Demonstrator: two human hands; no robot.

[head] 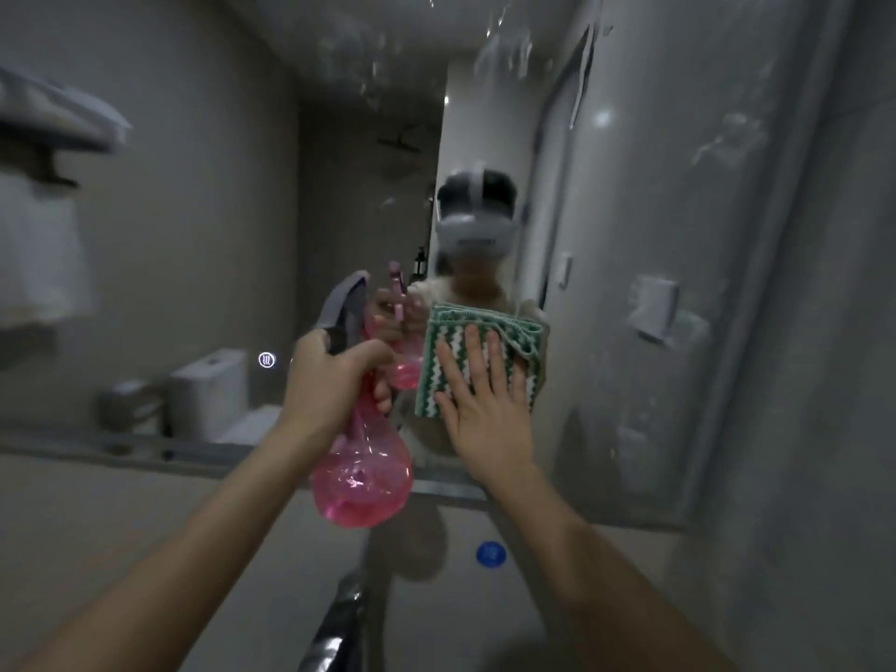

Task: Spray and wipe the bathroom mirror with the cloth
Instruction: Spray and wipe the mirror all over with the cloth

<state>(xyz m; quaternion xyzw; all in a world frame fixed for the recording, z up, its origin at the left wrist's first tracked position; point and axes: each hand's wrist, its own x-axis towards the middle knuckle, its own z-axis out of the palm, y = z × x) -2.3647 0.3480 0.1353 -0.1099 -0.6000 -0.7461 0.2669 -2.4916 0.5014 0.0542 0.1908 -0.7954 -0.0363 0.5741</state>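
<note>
Right hand (477, 405) is flat, fingers straight, pressing the green-and-white zigzag cloth (485, 327) against the mirror (654, 283) near its bottom edge. Cloth looks soft, knitted, folded square, so I'd guess it bunches unless you keep the palm spread. Left hand (334, 380) grips the neck of the pink spray bottle (361, 482), just beside the cloth. Bottle's a clear plastic bulb, probably light but slick; hold it under the grey trigger. Glass is streaky and wet.

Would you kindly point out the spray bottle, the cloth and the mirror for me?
spray bottle (361, 482): head view, on its round pink belly.
cloth (448, 327): head view, on its upper left part.
mirror (194, 235): head view, on bare glass at left.
</note>
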